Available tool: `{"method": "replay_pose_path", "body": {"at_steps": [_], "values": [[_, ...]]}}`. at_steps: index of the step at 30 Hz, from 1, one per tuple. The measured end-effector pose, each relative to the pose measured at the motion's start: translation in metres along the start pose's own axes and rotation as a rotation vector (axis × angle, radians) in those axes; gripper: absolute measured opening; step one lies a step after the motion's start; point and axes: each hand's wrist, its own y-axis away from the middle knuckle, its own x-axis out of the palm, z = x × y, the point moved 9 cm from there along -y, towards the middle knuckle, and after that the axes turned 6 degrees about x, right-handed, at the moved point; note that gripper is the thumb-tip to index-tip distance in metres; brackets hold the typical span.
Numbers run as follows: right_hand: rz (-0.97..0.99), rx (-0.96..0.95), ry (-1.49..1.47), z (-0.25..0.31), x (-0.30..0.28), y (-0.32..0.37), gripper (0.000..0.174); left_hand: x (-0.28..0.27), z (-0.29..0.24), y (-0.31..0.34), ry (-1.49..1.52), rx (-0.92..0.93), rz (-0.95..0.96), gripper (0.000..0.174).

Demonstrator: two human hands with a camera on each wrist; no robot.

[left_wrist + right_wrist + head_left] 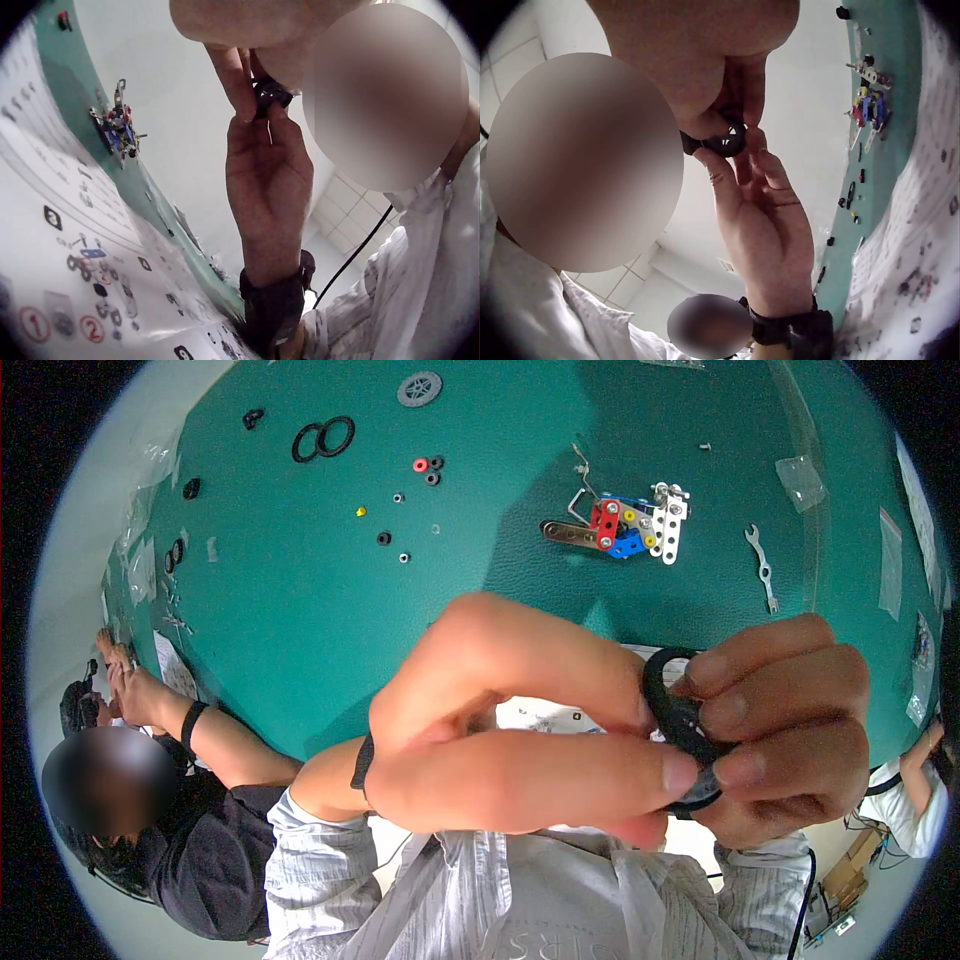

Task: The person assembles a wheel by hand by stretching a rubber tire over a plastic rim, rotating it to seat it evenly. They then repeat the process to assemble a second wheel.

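1. The white printed instruction sheet [45,255] on the table, seen from the left wrist view, carries a white "3" in a small black square [52,217] beside a drawn step.
2. Near that sheet's lower edge a red circle [34,324] holds a red "1".
3. Just beside it, a second red circle [91,328] holds a red "2".
4. Further small black squares [144,262] on the same sheet hold numerals too blurred to read.
5. The grey-striped shirt [420,900] bears pale lettering [520,944] at the bottom edge of the head view, cut off and not legible.

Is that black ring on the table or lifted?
Lifted: left hand and right hand pinch the black ring above the green table.
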Motion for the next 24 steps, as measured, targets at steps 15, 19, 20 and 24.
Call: {"method": "replay_pose_path", "body": {"at_steps": [15,19,20,24], "values": [[0.154,0.033,-0.004,-0.0071,0.0016,-0.0076,0.025,-0.0009,0.0002,-0.0022,-0.247,0.061,0.149,0.027],[0.159,0.016,0.008,-0.0066,-0.0022,-0.007,0.025,-0.0003,-0.0005,0.0007,-0.246,0.087,0.156,0.025],[0.149,0.005,0.016,-0.0063,-0.0033,-0.0055,0.025,0.0004,-0.0008,0.0021,-0.249,0.105,0.161,0.025],[0.089,-0.016,0.033,-0.0045,-0.0054,-0.0034,0.024,0.0031,-0.001,0.0006,-0.242,0.162,0.171,0.021]]}}
